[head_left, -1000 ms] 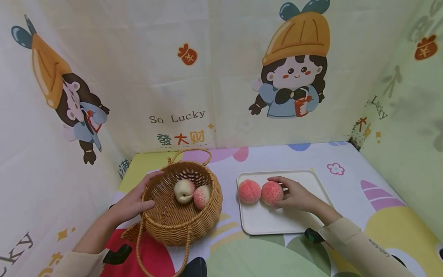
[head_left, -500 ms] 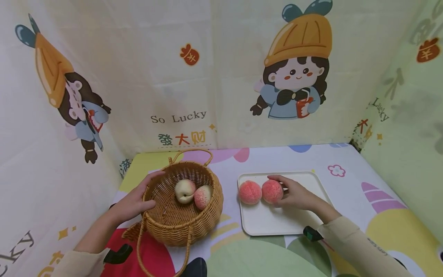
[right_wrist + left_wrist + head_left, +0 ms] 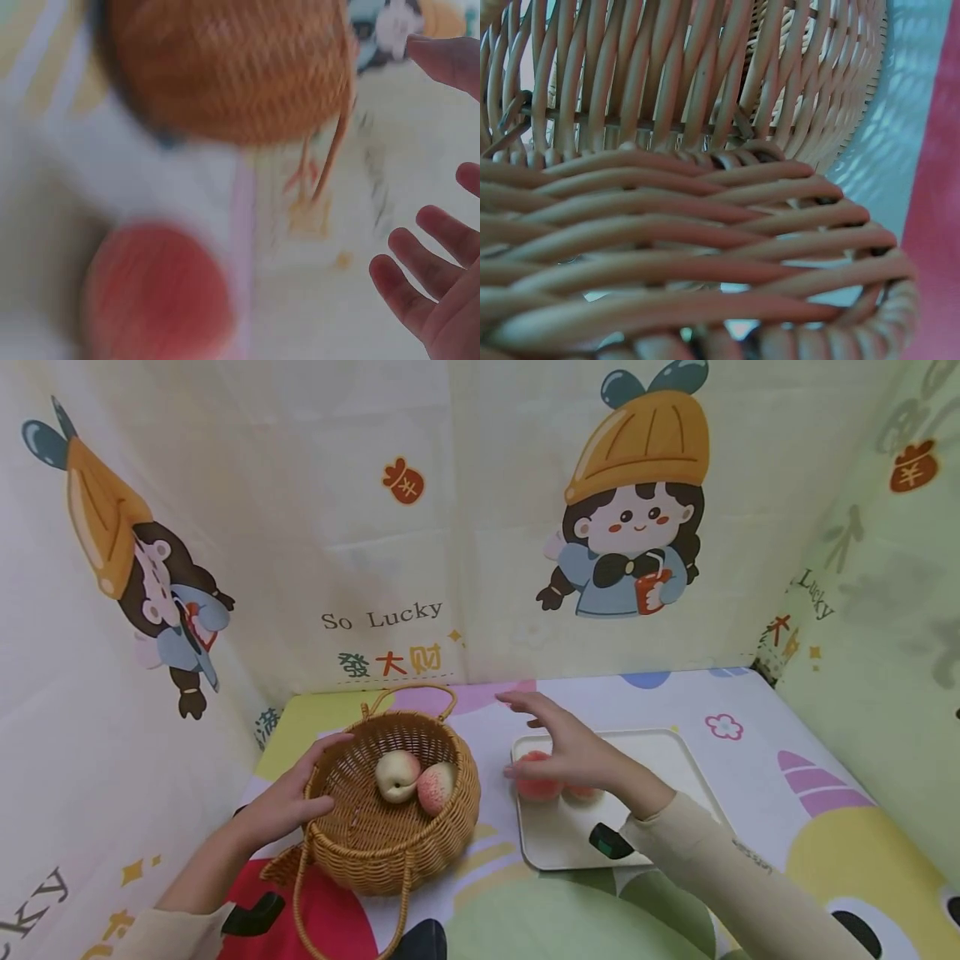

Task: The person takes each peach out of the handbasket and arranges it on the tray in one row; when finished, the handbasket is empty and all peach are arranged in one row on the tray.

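A wicker basket (image 3: 431, 860) stands at the left, holding a pale peach (image 3: 397, 775) and a red-speckled peach (image 3: 437, 788). My left hand (image 3: 288, 793) grips its left rim, thumb and fingertips over the edge. The left wrist view shows only close-up wickerwork. My right hand (image 3: 570, 747) hovers over the white tray (image 3: 558, 852), its fingers spread and nothing in them. Under it lie a pink peach (image 3: 538, 787) and a second pink peach (image 3: 583, 794), both partly hidden. In the right wrist view the fingers (image 3: 420, 274) are apart from the blurred peach (image 3: 161, 292).
Printed cloth covers the table (image 3: 585, 918) and hangs as a wall (image 3: 495, 527) behind and at both sides. One basket handle (image 3: 405, 902) droops toward the near edge; another handle (image 3: 420, 687) stands at the back.
My right hand has let go of the right-hand pink peach and moved up and left, its fingers spreading. That peach stays on the tray. My left hand stays on the basket rim.
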{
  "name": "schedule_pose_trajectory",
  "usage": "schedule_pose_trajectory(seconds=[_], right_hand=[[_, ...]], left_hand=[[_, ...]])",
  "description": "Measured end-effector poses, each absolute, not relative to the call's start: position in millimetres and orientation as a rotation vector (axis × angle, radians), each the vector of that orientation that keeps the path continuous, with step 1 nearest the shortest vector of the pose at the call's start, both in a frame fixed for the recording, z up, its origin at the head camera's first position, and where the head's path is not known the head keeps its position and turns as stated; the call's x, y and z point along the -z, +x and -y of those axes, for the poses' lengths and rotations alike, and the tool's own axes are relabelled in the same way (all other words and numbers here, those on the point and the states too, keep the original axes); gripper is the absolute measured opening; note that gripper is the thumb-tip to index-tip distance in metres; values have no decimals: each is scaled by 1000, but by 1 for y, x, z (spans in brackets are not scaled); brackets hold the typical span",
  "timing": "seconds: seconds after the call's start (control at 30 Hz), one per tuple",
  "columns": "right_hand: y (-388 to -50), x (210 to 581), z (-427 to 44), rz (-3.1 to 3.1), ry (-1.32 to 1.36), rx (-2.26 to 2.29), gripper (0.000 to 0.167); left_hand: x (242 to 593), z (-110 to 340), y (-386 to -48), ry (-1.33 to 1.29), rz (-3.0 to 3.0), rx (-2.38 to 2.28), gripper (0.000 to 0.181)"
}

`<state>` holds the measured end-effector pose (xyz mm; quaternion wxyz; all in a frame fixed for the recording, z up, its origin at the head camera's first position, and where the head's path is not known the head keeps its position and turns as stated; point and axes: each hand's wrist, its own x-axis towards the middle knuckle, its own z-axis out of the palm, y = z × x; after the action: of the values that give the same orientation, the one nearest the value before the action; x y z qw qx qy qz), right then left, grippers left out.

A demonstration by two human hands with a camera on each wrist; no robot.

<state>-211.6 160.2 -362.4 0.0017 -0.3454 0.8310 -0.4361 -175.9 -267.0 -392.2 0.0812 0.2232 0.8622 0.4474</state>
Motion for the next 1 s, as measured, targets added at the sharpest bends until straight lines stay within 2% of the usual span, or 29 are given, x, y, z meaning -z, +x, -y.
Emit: schedule_pose_trajectory(seconds=[0.17, 0.37, 0.57, 0.7, 1.0], right_hand=[[-208, 336, -108, -2491, -1289, 1430, 94], [-209, 322, -61, -2406, -1359, 1413, 87], [-215, 329, -28, -2225, -1265, 1312, 78], [-216, 337, -12, -2247, -1161, 1082, 83], [-231, 357, 18, -2452, -1117, 700, 88]], left_hand=[[393, 266, -179, 684, -2587, -1326, 82], [390, 265, -183, 724, -2568, -1330, 80], [390, 266, -185, 762, -2551, -1337, 81], [391, 268, -185, 724, -2554, -1332, 82], [395, 270, -180, 700, -2553, -1340, 82]])
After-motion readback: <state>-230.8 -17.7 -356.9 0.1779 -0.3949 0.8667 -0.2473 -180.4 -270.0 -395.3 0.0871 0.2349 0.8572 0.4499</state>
